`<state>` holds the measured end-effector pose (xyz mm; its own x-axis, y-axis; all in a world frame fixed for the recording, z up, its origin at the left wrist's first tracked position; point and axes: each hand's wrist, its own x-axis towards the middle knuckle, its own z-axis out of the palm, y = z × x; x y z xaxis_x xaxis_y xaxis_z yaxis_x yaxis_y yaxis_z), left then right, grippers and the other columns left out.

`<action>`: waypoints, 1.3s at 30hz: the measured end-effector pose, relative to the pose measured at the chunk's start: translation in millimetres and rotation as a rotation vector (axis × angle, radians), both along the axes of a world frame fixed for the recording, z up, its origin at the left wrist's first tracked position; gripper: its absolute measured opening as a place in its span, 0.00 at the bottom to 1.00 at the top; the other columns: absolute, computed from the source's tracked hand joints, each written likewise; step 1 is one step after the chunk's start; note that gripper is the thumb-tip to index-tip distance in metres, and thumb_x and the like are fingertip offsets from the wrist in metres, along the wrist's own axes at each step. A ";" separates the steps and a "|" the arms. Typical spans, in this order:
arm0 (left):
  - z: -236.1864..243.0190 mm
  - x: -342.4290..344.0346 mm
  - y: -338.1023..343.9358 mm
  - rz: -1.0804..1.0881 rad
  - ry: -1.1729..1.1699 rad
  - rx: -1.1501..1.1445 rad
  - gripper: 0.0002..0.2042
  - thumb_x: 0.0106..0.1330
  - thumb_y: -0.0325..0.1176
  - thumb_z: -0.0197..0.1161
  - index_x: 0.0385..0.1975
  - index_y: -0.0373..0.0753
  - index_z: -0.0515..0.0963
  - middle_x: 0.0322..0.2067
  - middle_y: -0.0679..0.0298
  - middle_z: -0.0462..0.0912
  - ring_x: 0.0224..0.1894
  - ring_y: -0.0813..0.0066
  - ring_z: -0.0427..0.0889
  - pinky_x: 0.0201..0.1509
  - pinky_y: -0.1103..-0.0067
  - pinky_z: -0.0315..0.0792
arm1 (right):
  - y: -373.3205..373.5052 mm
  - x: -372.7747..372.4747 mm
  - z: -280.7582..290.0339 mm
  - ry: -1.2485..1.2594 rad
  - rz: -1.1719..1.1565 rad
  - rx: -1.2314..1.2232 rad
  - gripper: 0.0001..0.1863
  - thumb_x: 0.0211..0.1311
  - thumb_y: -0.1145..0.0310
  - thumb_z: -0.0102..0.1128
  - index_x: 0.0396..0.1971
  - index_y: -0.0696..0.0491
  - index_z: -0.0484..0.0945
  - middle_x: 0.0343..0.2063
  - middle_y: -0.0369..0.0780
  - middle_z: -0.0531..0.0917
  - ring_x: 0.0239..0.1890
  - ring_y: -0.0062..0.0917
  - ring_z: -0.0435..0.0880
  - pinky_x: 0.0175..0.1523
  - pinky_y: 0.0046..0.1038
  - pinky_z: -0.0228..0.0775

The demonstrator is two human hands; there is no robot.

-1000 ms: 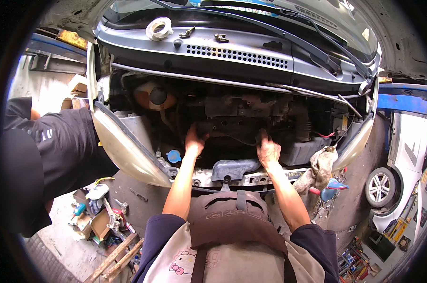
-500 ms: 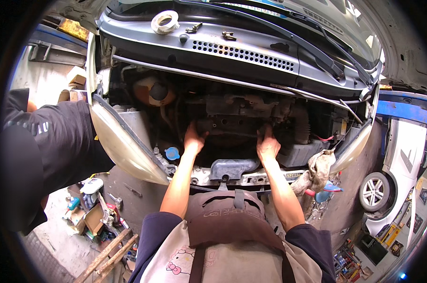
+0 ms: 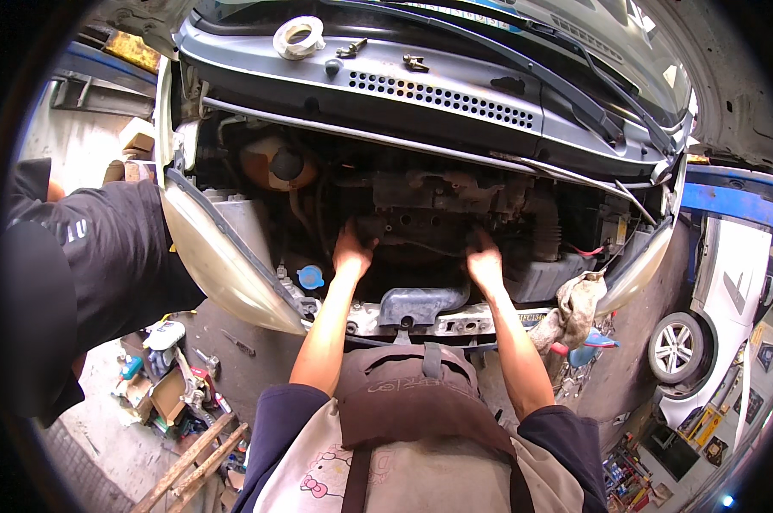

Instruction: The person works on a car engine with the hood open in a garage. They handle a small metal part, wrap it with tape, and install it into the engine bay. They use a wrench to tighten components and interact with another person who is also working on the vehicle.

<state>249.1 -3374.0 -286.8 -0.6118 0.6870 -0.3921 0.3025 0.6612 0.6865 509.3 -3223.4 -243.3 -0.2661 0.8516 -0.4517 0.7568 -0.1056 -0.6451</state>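
In the open engine bay, my left hand (image 3: pixel 353 254) grips the left end of a dark, dirty engine part (image 3: pixel 416 243) with small holes. At its other end, my right hand (image 3: pixel 484 259) has its fingers curled on the part, their tips in shadow. Above and left sit a round dark cap on a stained tank (image 3: pixel 258 162) and hoses. A small blue cap (image 3: pixel 310 277) is below my left hand. A ribbed duct (image 3: pixel 547 232) runs right of my right hand, and a black plastic piece (image 3: pixel 422 301) lies on the front crossmember between my forearms.
The cowl (image 3: pixel 232 64) carries a tape roll (image 3: pixel 298 38) and metal fittings (image 3: pixel 349 48). A soiled rag (image 3: pixel 574 312) hangs front right. A co-worker in dark clothing (image 3: pixel 113 265) stands left. Tools, boxes and wooden poles (image 3: pixel 194 462) lie lower left; a white car (image 3: pixel 715 282) is right.
The view has shifted a little since a second ago. Both hands stay on the dark part, the right fingers now slightly deeper in shadow and more curled.
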 end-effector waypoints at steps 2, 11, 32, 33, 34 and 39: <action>1.7 0.8 0.8 0.001 0.007 -0.020 0.36 0.55 0.32 0.72 0.63 0.33 0.64 0.57 0.41 0.73 0.60 0.42 0.73 0.62 0.62 0.70 | 2.9 -4.8 4.7 0.088 -0.060 0.032 0.24 0.63 0.66 0.56 0.58 0.56 0.74 0.46 0.58 0.82 0.48 0.50 0.83 0.51 0.43 0.77; 15.0 12.1 20.0 -0.009 0.040 -0.264 0.43 0.58 0.36 0.70 0.71 0.38 0.51 0.67 0.42 0.60 0.62 0.39 0.70 0.61 0.58 0.72 | 16.9 -48.2 21.9 -0.730 0.372 0.072 0.17 0.67 0.62 0.50 0.51 0.52 0.76 0.40 0.50 0.86 0.45 0.45 0.86 0.49 0.44 0.79; 36.5 15.0 31.6 -0.017 0.115 -0.378 0.46 0.59 0.57 0.67 0.69 0.34 0.53 0.63 0.41 0.64 0.49 0.42 0.81 0.49 0.57 0.78 | 3.7 -56.6 -62.9 -0.545 0.078 0.080 0.11 0.62 0.69 0.52 0.32 0.59 0.83 0.39 0.53 0.85 0.45 0.49 0.85 0.49 0.45 0.79; 39.0 14.8 34.8 -0.018 0.111 -0.382 0.46 0.59 0.57 0.67 0.68 0.33 0.53 0.63 0.41 0.64 0.48 0.42 0.82 0.48 0.57 0.78 | 6.7 -54.3 -75.9 -0.531 0.110 0.125 0.11 0.62 0.70 0.52 0.32 0.58 0.83 0.38 0.53 0.85 0.45 0.49 0.85 0.49 0.45 0.79; 40.9 14.4 36.6 -0.016 0.107 -0.389 0.46 0.59 0.57 0.67 0.68 0.33 0.53 0.63 0.41 0.64 0.48 0.42 0.82 0.47 0.57 0.78 | 11.4 -51.9 -83.4 -0.567 0.190 0.129 0.11 0.62 0.70 0.52 0.31 0.58 0.83 0.38 0.53 0.85 0.44 0.49 0.85 0.49 0.45 0.79; 43.5 15.2 36.4 -0.058 0.123 -0.429 0.44 0.59 0.57 0.67 0.65 0.32 0.56 0.61 0.41 0.67 0.46 0.41 0.82 0.45 0.57 0.79 | 7.1 -51.5 -82.4 -0.523 -0.061 0.089 0.11 0.61 0.69 0.53 0.30 0.57 0.85 0.35 0.54 0.86 0.43 0.49 0.85 0.48 0.45 0.79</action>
